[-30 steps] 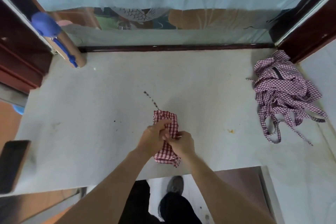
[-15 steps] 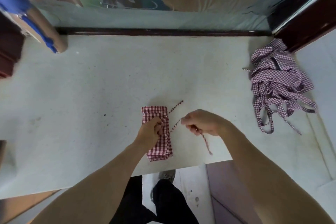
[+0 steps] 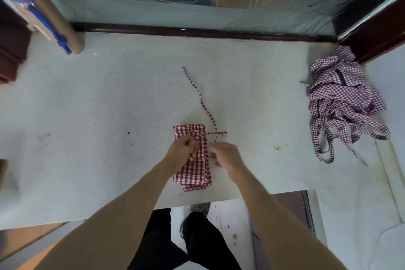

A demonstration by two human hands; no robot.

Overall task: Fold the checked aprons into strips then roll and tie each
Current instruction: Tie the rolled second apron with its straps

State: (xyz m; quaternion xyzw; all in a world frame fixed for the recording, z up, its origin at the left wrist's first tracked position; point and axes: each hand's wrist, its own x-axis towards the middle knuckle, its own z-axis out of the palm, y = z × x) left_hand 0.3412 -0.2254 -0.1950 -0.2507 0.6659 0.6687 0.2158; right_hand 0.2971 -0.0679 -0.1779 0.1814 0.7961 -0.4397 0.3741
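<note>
- A brown roll with blue markings (image 3: 54, 26) leans at the table's (image 3: 109, 105) far left corner.
- The left hand (image 3: 180, 151) rests on the folded apron bundle (image 3: 192, 169), its fingers curled round the tie where it wraps the bundle's far end.
- That red-and-white checked bundle lies near the middle of the table's near edge, its long side running from the near edge towards the far one.
- One tie strap (image 3: 202, 103) trails from the bundle's right side towards the far edge; a short end crosses it just right of the bundle.
- The right hand (image 3: 225, 156) sits against the bundle's right side; it is blurred, and I cannot tell whether it pinches anything.
- A small orange speck (image 3: 277, 148) lies to the right of the hands.
- A heap of unfolded checked aprons (image 3: 341, 98) lies at the far right corner, straps dangling towards the near edge.
</note>
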